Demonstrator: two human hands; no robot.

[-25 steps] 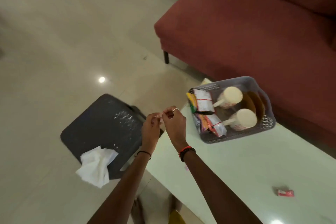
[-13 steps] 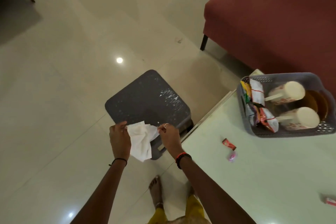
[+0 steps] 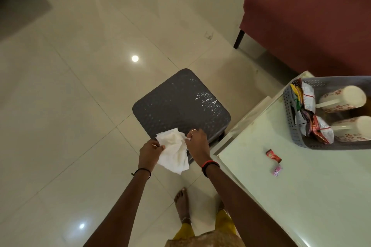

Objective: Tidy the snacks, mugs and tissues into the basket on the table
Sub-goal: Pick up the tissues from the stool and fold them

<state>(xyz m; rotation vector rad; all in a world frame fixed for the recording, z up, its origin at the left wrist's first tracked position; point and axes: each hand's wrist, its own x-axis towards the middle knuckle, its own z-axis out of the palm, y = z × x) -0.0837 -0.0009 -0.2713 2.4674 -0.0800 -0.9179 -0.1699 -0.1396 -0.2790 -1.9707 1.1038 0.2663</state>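
Observation:
A crumpled white tissue (image 3: 174,150) hangs between my hands over the near corner of a dark stool (image 3: 180,104). My left hand (image 3: 149,152) pinches its left edge and my right hand (image 3: 197,144) pinches its right edge. A grey basket (image 3: 292,126) stands on the pale table (image 3: 301,196) at the right edge of the view. It holds several snack packets (image 3: 309,114) and two white mugs (image 3: 341,99) lying on their sides. On the table lie a small red sweet wrapper (image 3: 273,155) and a pink one (image 3: 277,170).
A red sofa (image 3: 311,16) stands behind the table at the upper right, on a dark leg. The stool sits on the glossy tiled floor (image 3: 80,86) close to the table's left edge. My bare feet (image 3: 181,204) are below the hands.
The view has swung left and down. My hands moved from the table's edge to the stool and took hold of the tissue, which now hangs between them, lifted off the stool.

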